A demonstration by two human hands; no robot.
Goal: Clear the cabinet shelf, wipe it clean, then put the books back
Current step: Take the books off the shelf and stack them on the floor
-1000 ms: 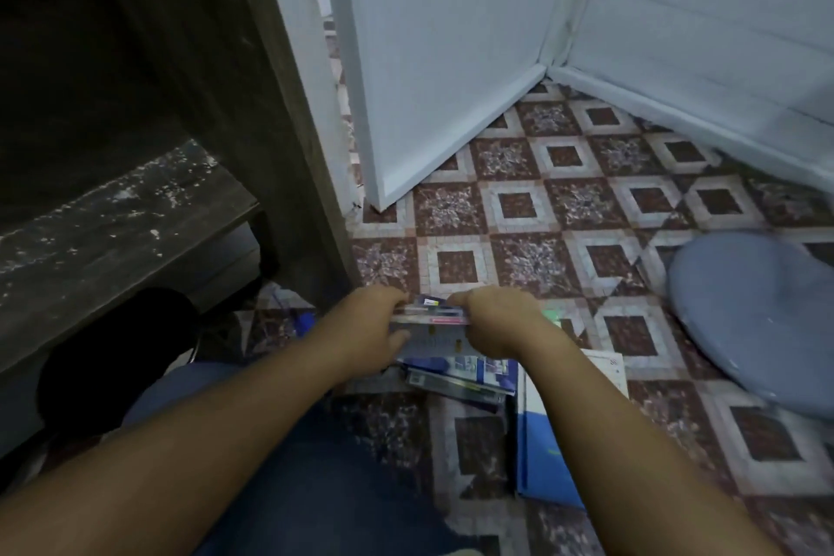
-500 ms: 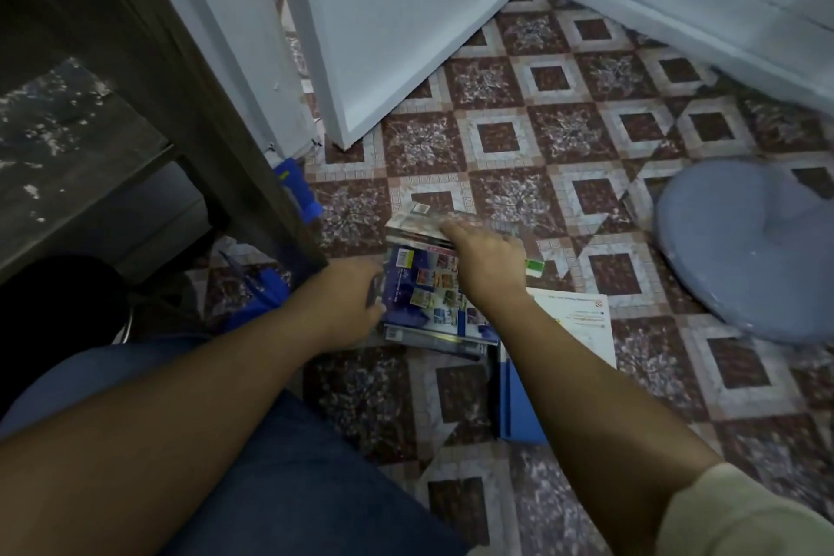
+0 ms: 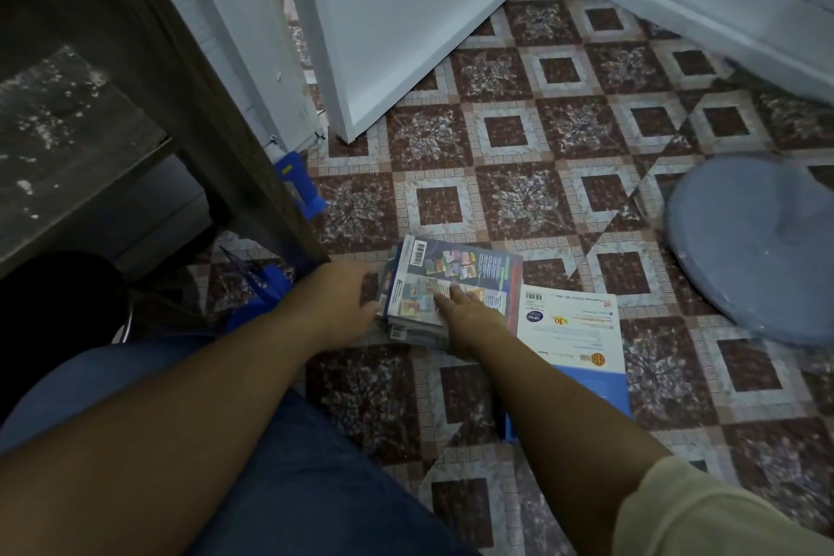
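A small stack of books (image 3: 456,271) lies on the tiled floor, its top cover dark blue with coloured pictures and a barcode. My left hand (image 3: 343,300) holds the stack's left edge, fingers curled round it. My right hand (image 3: 469,314) rests flat on the top cover, fingers straight. A larger white and blue book (image 3: 582,352) lies flat on the floor to the right, partly under my right forearm. The dark wooden cabinet shelf (image 3: 67,140), speckled with white marks, is at the upper left and holds nothing visible.
The cabinet's side panel (image 3: 212,113) stands just left of the stack. A white open door (image 3: 406,23) and a white wall bound the floor beyond. A round blue cushion (image 3: 758,253) lies at the right. Blue items (image 3: 257,284) sit by the cabinet's foot. My knee is below.
The books I held up between both hands have come down onto the floor pile. My right hand has flattened on the top cover, and the view has tilted downward.
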